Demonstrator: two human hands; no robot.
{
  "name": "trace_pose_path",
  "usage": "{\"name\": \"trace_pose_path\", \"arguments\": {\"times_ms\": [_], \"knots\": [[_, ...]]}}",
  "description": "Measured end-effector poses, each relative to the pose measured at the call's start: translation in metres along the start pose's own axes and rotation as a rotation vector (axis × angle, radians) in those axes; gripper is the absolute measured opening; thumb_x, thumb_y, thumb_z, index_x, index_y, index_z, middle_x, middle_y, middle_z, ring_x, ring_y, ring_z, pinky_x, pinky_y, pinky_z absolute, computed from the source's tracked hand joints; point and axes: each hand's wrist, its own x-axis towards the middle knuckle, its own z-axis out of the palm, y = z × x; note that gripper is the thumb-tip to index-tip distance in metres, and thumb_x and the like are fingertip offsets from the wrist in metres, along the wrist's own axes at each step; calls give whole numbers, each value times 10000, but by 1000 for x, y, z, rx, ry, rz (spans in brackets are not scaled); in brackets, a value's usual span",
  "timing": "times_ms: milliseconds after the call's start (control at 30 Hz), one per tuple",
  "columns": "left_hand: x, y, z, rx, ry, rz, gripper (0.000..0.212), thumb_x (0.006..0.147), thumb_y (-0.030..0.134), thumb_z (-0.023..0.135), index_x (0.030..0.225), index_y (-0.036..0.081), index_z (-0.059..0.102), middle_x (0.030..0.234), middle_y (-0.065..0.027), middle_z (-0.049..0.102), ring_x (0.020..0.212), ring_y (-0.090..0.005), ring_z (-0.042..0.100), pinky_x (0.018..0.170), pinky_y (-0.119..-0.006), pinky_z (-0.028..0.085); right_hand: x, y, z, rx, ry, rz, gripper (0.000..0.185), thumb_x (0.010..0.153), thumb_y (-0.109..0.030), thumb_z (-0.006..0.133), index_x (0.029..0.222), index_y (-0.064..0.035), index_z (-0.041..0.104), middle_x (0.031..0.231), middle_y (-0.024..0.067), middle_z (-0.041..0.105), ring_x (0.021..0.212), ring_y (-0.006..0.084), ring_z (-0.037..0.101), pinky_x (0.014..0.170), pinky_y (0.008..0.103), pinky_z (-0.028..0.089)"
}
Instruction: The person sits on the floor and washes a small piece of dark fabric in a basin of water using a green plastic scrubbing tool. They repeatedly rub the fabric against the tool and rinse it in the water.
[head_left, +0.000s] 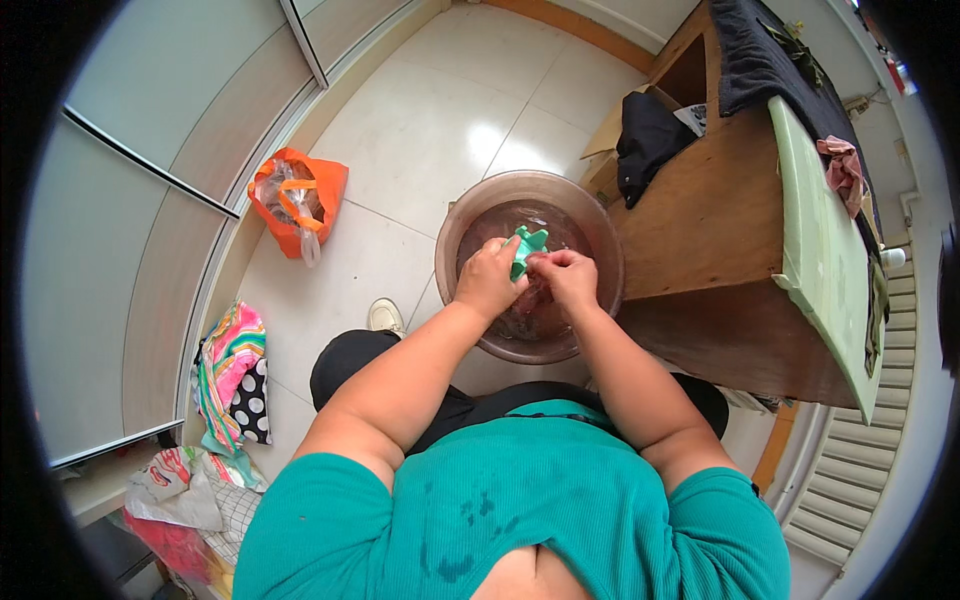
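Note:
A large round basin (453, 255) of murky, reddish-brown water stands on the floor between my knees. Over the water my left hand (487, 276) grips a small green plastic object (531, 244) with jutting fins; its exact kind is unclear. My right hand (568, 276) is at the near right side of that object, with thumb and fingertips pinched together on a small reddish bit (537, 259) that I cannot identify. Something dark red (534, 300) shows blurred in the water beneath my hands.
An orange bag (330, 196) holding clear plastic sits on the tiles at left, by sliding cabinet doors (187, 142). Striped and dotted cloth (232, 375) lies nearer. A wooden cabinet (697, 225) crowds the basin's right side, with a black cloth (651, 142) hanging there. A radiator (862, 472) stands far right.

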Motion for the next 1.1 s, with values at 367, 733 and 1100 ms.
{"name": "trace_pose_path", "arguments": {"times_ms": [367,733,1100], "knots": [[-7,14,-2,160,-158,11,464,702,194,763,1118,56,608,977,-175,611,897,-354,635,800,-442,530,10,6,-2,-695,185,-717,231,759,-171,731,780,-80,521,718,124,578,663,371,574,657,461,461],[-6,15,-3,195,-206,-45,477,711,217,759,1137,60,615,968,-157,615,891,-338,640,795,-431,531,33,21,-14,-665,294,-427,186,880,-228,601,914,-97,473,751,184,656,699,425,628,625,513,488],[4,-2,-4,77,-82,-247,534,692,253,767,1174,55,651,1026,-171,647,947,-331,640,856,-413,515,18,48,-26,-526,-137,-201,208,830,-200,718,917,-41,616,757,152,653,739,268,663,697,366,515]]}}
